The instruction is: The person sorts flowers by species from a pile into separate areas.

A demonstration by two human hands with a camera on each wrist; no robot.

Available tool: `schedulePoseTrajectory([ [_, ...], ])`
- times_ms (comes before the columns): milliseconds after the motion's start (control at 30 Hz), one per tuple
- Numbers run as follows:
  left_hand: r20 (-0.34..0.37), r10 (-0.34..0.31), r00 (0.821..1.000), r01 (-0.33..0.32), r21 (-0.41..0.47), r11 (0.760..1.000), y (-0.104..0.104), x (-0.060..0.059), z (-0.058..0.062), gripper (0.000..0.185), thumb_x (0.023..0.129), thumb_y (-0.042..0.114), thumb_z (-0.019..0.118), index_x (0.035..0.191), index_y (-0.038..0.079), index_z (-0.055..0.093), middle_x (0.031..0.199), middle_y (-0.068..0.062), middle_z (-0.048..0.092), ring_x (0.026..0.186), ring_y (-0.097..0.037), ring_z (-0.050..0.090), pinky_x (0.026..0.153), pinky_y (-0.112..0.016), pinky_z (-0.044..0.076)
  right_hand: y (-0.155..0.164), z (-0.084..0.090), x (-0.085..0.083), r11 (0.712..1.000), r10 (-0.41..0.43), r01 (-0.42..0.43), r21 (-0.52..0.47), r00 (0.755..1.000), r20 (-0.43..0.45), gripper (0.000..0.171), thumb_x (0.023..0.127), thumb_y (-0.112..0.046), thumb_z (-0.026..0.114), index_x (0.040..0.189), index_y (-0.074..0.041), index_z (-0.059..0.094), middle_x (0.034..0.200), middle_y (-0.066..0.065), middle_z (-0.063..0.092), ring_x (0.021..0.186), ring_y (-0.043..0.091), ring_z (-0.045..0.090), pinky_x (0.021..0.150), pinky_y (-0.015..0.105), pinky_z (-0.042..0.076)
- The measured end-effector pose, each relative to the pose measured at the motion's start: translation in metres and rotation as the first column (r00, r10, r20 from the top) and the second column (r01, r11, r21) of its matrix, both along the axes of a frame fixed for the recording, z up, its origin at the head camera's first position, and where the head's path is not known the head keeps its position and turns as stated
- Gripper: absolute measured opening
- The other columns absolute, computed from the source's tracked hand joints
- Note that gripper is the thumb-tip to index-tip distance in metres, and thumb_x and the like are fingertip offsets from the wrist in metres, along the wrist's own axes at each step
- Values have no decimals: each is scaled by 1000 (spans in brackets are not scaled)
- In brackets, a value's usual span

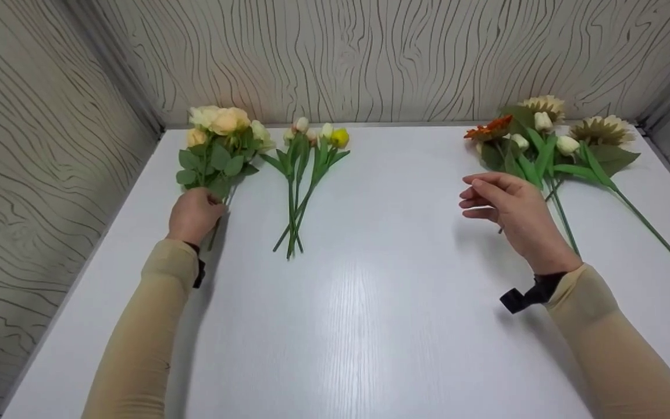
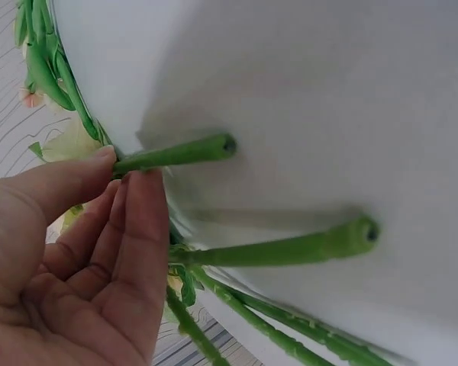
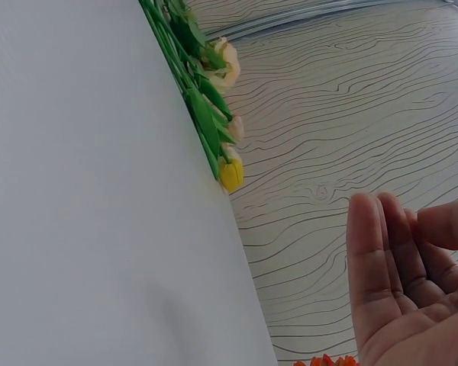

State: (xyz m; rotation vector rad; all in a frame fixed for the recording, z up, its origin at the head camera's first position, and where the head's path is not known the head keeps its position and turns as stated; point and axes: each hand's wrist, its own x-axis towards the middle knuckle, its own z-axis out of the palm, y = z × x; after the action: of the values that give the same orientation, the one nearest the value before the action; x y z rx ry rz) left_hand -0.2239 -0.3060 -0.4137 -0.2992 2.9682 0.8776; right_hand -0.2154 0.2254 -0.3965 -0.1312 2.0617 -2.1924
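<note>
At the far left of the table, my left hand (image 1: 194, 214) reaches to the bunch of artificial roses (image 1: 227, 125), cream and peach with leafy stems. Between thumb and fingertips the left hand (image 2: 99, 252) pinches one green rose stem (image 2: 179, 154), its cut end pointing away from the palm. Another stem (image 2: 282, 250) sticks out just below it. My right hand (image 1: 512, 209) holds nothing; its fingers are loosely bent above the table, close to the flowers on the right. In the right wrist view the right hand (image 3: 412, 290) shows a bare palm.
Several tulips (image 1: 300, 174), pale and yellow, lie with crossed stems right of the roses. On the right lie white tulips (image 1: 567, 145), an orange flower (image 1: 489, 128) and cream flowers (image 1: 602, 129). A wood-patterned wall (image 1: 335, 58) stands behind the white table (image 1: 358, 326).
</note>
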Motion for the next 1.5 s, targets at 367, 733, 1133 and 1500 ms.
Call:
schedulePoseTrajectory([
  [367,44,20,999,-22,36,999,0,4,3,25,98,19,66,107,-4,70,91,-14,67,80,-25,60,68,-38,50,0,-2,-2,1000,16,-16,-19,1000,9,39,99,-24,70,126,4,64,105,14,70,97,25,70,84,35,60],
  [733,70,26,997,-30,59,998,-1,2,4,29,98,22,67,113,-4,69,95,-16,68,79,-24,64,67,-37,52,0,-1,-1,1000,2,-2,19,1000,27,43,98,-27,71,128,3,64,108,16,69,99,26,69,84,35,60],
  [1133,-46,1,999,0,24,1000,-3,8,27,44,104,37,59,120,-4,66,109,-21,66,92,-32,62,78,-48,52,9,-5,-8,987,-6,2,162,1000,23,41,100,-31,68,128,0,65,111,13,69,100,23,69,84,33,60],
  [1500,-243,-406,881,357,-220,908,107,10,38,57,102,37,66,148,7,52,147,-18,50,135,-37,46,111,-53,40,113,-5,-29,821,-184,171,544,982,-30,55,105,-44,55,140,-1,55,107,-8,70,96,9,65,80,25,58],
])
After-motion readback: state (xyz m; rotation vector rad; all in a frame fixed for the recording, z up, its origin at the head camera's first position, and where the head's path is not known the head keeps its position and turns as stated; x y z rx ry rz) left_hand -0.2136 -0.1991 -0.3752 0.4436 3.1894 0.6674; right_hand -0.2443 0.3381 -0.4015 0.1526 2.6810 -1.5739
